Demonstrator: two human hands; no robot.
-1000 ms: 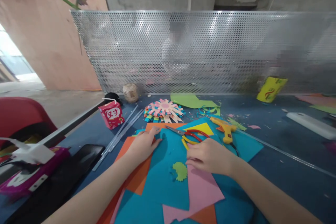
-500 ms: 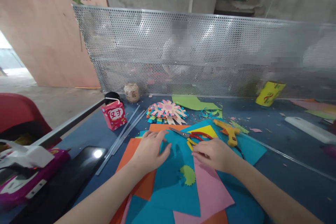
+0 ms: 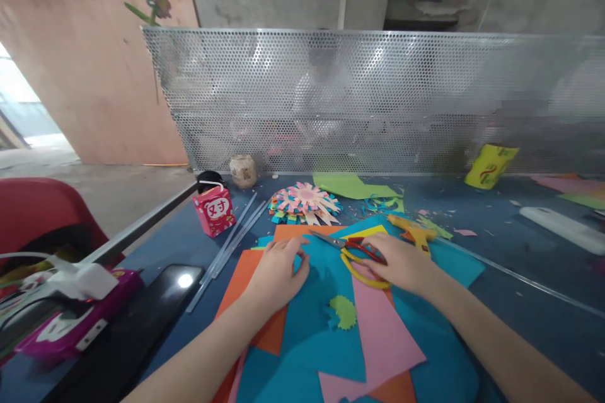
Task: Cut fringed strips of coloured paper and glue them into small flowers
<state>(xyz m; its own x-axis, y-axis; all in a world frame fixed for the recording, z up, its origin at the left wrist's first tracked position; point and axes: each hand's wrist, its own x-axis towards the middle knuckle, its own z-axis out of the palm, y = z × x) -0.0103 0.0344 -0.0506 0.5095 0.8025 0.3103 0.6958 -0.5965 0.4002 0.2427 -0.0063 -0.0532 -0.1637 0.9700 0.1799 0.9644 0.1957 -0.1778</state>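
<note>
My right hand (image 3: 394, 261) has its fingers wrapped round the red and yellow handles of the scissors (image 3: 362, 258), whose blades point left over the blue sheet. My left hand (image 3: 283, 267) rests at the left part of the blue sheet (image 3: 316, 340), fingers curved and apart, holding nothing. A small green scalloped piece (image 3: 344, 312) lies on the blue sheet between and below my hands. Under and beside it are a pink sheet (image 3: 385, 334) and orange sheets (image 3: 243, 271). Behind my hands lies a pile of fringed paper flowers (image 3: 306, 201).
A yellow glue gun (image 3: 413, 233) lies right of the scissors. Clear sticks (image 3: 231, 245), a red drink box (image 3: 214, 211), a black phone (image 3: 174, 283) and a purple power strip (image 3: 85, 321) are at left. A perforated metal screen (image 3: 283, 101) stands behind, near a yellow can (image 3: 490, 167).
My right hand has moved onto the scissors' handles and taken hold; the yellow handle has swung out toward me. My left hand stays at the sheet. The view has shifted slightly.
</note>
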